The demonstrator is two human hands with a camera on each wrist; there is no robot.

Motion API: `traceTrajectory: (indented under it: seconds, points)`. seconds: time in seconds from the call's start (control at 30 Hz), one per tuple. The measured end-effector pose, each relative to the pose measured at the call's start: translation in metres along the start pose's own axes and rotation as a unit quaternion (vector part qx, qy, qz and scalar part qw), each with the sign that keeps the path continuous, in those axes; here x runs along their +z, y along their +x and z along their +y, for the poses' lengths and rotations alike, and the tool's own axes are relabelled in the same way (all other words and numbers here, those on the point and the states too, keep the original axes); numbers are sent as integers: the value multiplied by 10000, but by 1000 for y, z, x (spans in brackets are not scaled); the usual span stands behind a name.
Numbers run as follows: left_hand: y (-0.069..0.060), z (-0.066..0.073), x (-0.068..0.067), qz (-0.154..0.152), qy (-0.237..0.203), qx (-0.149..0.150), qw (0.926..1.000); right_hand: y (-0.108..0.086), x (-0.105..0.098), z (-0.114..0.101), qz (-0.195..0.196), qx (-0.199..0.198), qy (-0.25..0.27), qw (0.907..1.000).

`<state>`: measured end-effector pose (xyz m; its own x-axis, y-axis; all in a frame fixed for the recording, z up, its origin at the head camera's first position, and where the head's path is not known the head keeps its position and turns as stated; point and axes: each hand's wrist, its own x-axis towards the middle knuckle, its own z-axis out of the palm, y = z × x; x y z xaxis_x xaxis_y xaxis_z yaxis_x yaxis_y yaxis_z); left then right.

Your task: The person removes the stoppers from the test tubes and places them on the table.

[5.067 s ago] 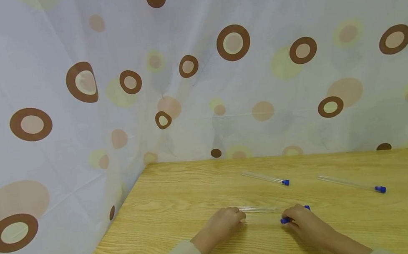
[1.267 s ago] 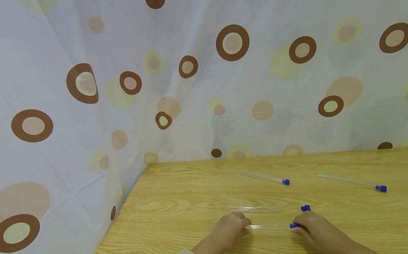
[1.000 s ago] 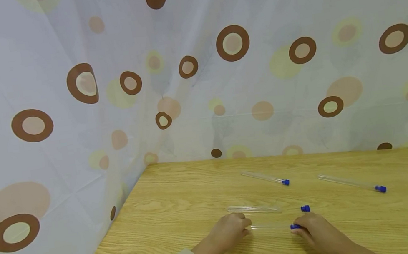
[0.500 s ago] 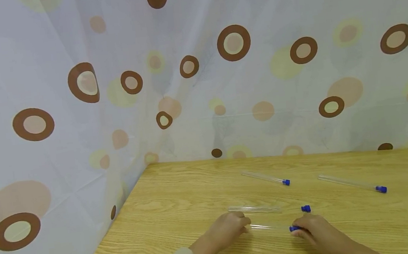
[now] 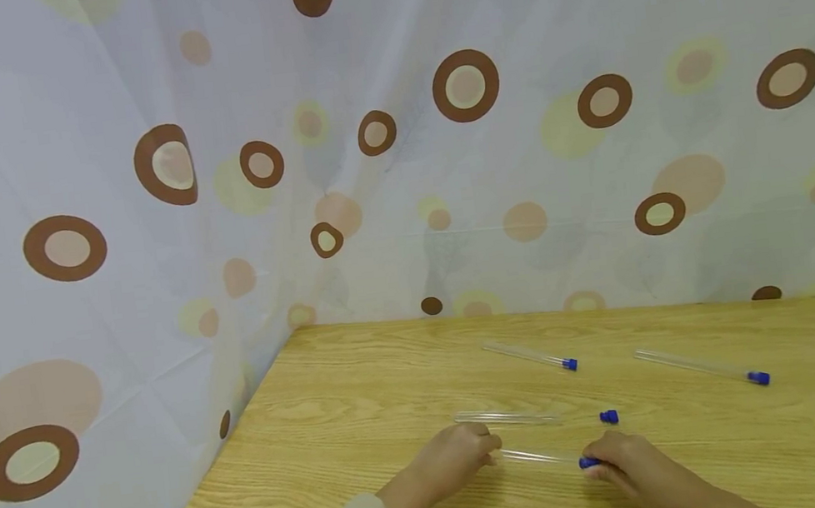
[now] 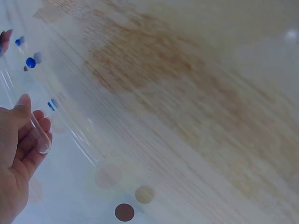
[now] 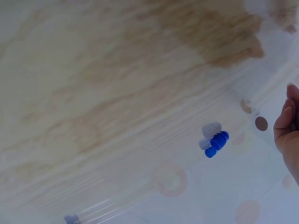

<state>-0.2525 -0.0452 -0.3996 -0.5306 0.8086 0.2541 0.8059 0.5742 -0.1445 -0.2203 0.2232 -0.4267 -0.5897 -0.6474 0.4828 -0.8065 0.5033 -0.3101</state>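
Observation:
My left hand (image 5: 455, 456) grips the rounded end of a clear test tube (image 5: 540, 457); in the left wrist view its thumb and fingers close round the tube's tip (image 6: 43, 145). At the tube's other end, my right hand (image 5: 635, 463) pinches a blue cap (image 5: 589, 462) between thumb and fingers. The cap is in line with the tube's mouth, but how far it sits in is hidden. Just behind, an uncapped clear tube (image 5: 508, 418) lies on the table, with a loose blue cap (image 5: 609, 416) to its right.
Two tubes with blue caps lie farther back on the wooden table (image 5: 362, 385): one tube (image 5: 524, 351) near the middle, another tube (image 5: 692, 362) at the right. A white curtain (image 5: 398, 171) with brown and beige circles hangs behind and at the left.
Over about five seconds, both hands have come nearer to me with the tube and cap. In the last second the right hand has lowered the capped end slightly; the left hand stays nearly still.

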Motion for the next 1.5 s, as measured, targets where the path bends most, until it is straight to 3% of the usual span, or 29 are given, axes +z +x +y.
traceTrajectory:
  seconds: [0.37,0.53,0.8,1.13,1.33,1.5]
  points:
    - [1,-1,1,-126,43,70,9999,-2,-1,0,-284,-5,31,9996]
    - [1,0,0,-173,14,128,9998,-4,-2,0,-444,205,-2,9988]
    - [0,2,-3,-184,-12,79,9998,-3,1,-1,104,204,-609,9979]
    - [2,7,-2,187,219,43,9996,0,-4,-9,-199,1425,-175,9894]
    - [1,9,-3,72,68,-61,9999,2,-5,-13,-197,1672,-45,9857]
    - [-1,10,-3,87,-52,-85,9999,2,-4,-13,-92,1587,-43,9873]
